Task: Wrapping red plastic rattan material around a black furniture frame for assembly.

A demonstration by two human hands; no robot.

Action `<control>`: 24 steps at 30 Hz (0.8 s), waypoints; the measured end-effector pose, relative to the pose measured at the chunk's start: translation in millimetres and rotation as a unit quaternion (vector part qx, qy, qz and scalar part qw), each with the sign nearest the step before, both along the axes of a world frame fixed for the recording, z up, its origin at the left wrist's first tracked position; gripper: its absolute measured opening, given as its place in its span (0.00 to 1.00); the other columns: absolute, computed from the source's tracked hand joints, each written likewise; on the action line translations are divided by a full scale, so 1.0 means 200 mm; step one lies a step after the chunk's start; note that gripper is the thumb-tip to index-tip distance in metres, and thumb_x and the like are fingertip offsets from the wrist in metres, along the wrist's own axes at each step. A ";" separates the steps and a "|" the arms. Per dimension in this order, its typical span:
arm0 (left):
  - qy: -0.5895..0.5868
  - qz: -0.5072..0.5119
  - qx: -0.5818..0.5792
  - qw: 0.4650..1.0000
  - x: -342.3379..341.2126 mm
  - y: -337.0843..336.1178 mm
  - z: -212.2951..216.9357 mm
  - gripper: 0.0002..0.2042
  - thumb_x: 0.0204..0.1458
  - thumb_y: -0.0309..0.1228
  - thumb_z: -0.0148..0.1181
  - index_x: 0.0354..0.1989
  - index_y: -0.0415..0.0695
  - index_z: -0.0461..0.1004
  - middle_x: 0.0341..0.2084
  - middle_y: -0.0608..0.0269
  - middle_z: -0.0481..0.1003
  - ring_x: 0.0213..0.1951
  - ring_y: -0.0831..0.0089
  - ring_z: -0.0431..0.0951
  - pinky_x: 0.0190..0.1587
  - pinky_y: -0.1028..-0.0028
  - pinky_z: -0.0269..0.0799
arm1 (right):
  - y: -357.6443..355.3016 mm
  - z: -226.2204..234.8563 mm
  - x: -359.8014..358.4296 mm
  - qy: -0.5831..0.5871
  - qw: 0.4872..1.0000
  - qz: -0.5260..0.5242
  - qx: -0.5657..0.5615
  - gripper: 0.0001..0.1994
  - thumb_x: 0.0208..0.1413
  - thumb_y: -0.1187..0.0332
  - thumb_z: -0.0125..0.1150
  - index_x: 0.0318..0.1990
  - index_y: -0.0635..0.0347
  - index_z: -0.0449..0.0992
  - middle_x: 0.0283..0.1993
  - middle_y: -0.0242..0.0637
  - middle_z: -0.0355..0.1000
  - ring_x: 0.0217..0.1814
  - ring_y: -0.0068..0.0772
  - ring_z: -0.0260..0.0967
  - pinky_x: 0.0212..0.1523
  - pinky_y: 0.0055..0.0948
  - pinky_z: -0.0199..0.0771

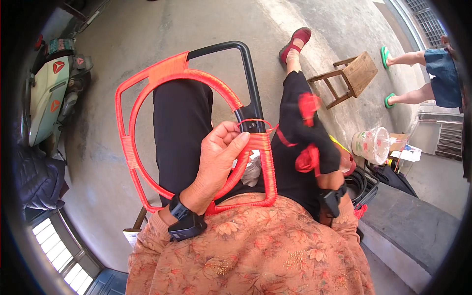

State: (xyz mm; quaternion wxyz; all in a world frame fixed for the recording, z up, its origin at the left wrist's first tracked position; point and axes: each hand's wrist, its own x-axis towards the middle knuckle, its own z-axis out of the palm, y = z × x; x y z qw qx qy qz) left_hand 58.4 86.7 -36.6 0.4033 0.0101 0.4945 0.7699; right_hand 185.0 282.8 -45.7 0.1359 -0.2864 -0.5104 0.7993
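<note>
A black metal frame [253, 81], mostly wrapped in orange-red cord [169, 69], rests across my lap, with a round ring inside its squarish outline. My left hand [221, 150] pinches a thin loop of red cord [255, 120] against the bare black joint on the frame's right side. The wrapped bar below that joint runs down towards my waist. Off to the right, my right hand [332, 180] is beside my right thigh and smeared by motion. Near it are blurred red bundles [307, 158] and a dark shape. The fingers of this hand cannot be made out.
A wooden stool [357, 78] stands ahead to the right, near another person's legs [415, 59] in green sandals. A white bucket [371, 145] and a low concrete ledge [408, 221] are at my right. To the left is a parked scooter [49, 93].
</note>
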 end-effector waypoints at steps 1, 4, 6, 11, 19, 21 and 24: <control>0.000 0.007 -0.003 1.000 0.00 -0.02 -0.01 0.06 0.57 0.27 0.55 0.40 0.43 0.67 0.30 0.64 0.76 0.25 0.81 0.76 0.25 0.80 0.76 | -0.09 0.20 -0.18 -0.027 0.990 0.129 0.057 0.17 0.56 0.67 0.56 0.51 0.64 0.72 0.40 0.28 0.72 0.36 0.16 0.66 0.37 0.19 0.67; 0.000 0.007 0.005 1.000 0.00 -0.01 -0.01 0.07 0.56 0.27 0.56 0.41 0.43 0.67 0.30 0.64 0.76 0.25 0.81 0.77 0.25 0.80 0.76 | -0.08 0.08 -0.21 -0.174 0.955 0.240 -0.024 0.15 0.56 0.66 0.57 0.49 0.64 0.73 0.34 0.27 0.72 0.32 0.13 0.65 0.32 0.16 0.65; -0.003 0.007 -0.002 1.000 0.00 -0.01 0.00 0.07 0.56 0.27 0.56 0.40 0.43 0.67 0.29 0.64 0.76 0.25 0.81 0.77 0.24 0.80 0.76 | -0.07 0.10 -0.21 -0.180 0.959 0.214 -0.053 0.14 0.55 0.67 0.58 0.46 0.65 0.75 0.30 0.25 0.72 0.29 0.11 0.64 0.29 0.14 0.63; -0.006 0.013 -0.013 1.000 -0.01 -0.01 -0.05 0.07 0.56 0.26 0.57 0.39 0.43 0.66 0.28 0.64 0.76 0.24 0.81 0.76 0.22 0.80 0.76 | -0.16 0.26 -0.15 -0.106 0.968 0.220 0.065 0.09 0.53 0.69 0.60 0.38 0.65 0.77 0.27 0.24 0.71 0.30 0.11 0.64 0.30 0.16 0.64; -0.062 0.008 0.022 0.998 -0.01 -0.02 -0.04 0.05 0.59 0.31 0.53 0.33 0.45 0.68 0.26 0.63 0.75 0.23 0.77 0.77 0.23 0.76 0.76 | 0.18 -0.05 0.14 0.048 0.965 -0.012 0.257 0.18 0.60 0.68 0.49 0.56 0.66 0.67 0.56 0.41 0.67 0.57 0.32 0.64 0.60 0.28 0.60; -0.065 -0.002 0.019 0.998 -0.02 -0.03 -0.03 0.05 0.58 0.31 0.53 0.33 0.45 0.68 0.26 0.63 0.75 0.24 0.77 0.77 0.23 0.76 0.76 | 0.22 -0.04 0.19 0.034 0.961 0.003 0.274 0.18 0.60 0.69 0.49 0.56 0.66 0.67 0.56 0.41 0.67 0.57 0.32 0.64 0.60 0.28 0.60; -0.071 -0.011 0.007 0.997 0.00 -0.03 -0.04 0.04 0.58 0.30 0.53 0.33 0.45 0.68 0.27 0.62 0.76 0.25 0.76 0.77 0.24 0.76 0.76 | 0.25 -0.02 0.25 0.002 0.946 0.048 0.321 0.17 0.59 0.70 0.49 0.55 0.66 0.68 0.56 0.41 0.67 0.57 0.32 0.64 0.59 0.28 0.61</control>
